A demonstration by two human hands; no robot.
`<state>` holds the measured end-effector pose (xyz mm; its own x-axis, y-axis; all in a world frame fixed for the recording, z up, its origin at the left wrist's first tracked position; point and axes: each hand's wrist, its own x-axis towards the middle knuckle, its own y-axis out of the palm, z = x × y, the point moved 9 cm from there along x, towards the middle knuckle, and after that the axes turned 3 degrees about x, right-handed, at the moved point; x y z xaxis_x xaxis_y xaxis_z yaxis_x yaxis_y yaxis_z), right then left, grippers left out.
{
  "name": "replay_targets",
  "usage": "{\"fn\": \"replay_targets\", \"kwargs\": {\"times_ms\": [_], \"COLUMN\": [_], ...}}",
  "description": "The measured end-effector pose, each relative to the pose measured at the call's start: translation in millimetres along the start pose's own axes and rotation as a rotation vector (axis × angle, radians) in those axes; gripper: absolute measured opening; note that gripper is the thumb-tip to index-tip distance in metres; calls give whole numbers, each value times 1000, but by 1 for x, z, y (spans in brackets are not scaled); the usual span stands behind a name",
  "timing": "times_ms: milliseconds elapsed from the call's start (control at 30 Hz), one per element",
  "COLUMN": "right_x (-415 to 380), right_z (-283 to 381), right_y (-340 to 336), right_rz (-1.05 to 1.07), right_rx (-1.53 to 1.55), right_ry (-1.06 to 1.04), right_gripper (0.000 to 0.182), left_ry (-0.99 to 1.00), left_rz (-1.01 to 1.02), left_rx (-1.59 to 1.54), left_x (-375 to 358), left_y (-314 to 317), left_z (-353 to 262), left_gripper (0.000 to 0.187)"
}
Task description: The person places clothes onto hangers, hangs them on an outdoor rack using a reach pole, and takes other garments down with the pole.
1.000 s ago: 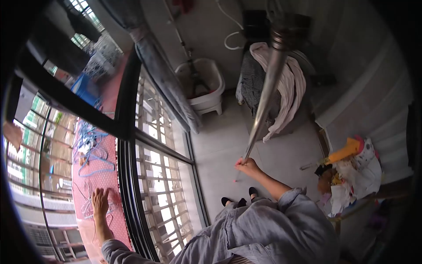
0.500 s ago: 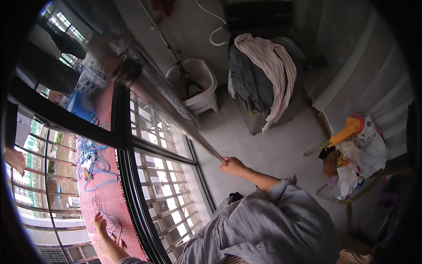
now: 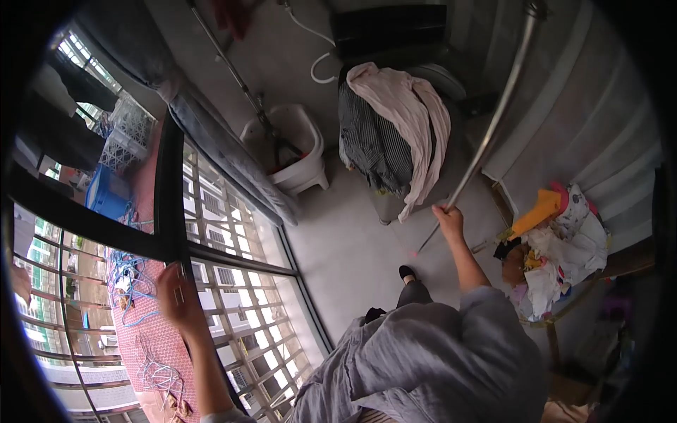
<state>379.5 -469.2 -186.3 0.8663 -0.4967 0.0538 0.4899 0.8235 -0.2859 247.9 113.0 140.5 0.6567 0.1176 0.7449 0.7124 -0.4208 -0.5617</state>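
My right hand point(image 3: 450, 220) is wrapped round a long metal pole point(image 3: 490, 134), which slants up to the right past the pale curtain. Its thin lower end points down to the grey floor. At the black window frame point(image 3: 180, 240), my left hand point(image 3: 180, 299) has its fingers bent against the edge, beside a small silvery fitting. Just beyond the frame, white wire hangers point(image 3: 161, 374) and blue hangers point(image 3: 130, 278) lie on a red patterned mat point(image 3: 134, 331).
A pink cloth point(image 3: 395, 92) and striped garment point(image 3: 374, 130) drape over a stand. Behind the window stands a white mop bucket point(image 3: 307, 158). A heap of clothes point(image 3: 557, 247) lies at right; a blue bin point(image 3: 109, 194) sits outside. My shoe point(image 3: 407, 272) is on the floor.
The pole has swung from upper left to upper right in my right hand. My left hand has come back from the white hangers to the window frame. My shoe has come into view.
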Motion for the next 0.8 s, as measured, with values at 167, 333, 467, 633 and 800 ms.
{"fn": "replay_targets", "kwargs": {"times_ms": [167, 333, 467, 633, 800], "right_x": [56, 99, 134, 160, 163], "right_z": [-42, -65, -75, -66, -74], "right_y": [-30, -44, -55, -80, -84], "right_rz": [35, 151, 185, 217, 228], "right_rx": [48, 77, 113, 175, 265], "right_ry": [-23, 130, 119, 167, 235], "right_gripper": [18, 17, 15, 15, 16], "left_ry": [-49, -57, -80, -269, -57], "left_rz": [267, 356, 266, 180, 54], "left_rx": [-243, -319, -33, 299, 371], "left_x": [30, 96, 151, 200, 222], "left_y": [194, 375, 506, 594, 613], "left_z": [-96, -162, -169, -154, -181], "left_gripper": [32, 35, 57, 63, 31]}}
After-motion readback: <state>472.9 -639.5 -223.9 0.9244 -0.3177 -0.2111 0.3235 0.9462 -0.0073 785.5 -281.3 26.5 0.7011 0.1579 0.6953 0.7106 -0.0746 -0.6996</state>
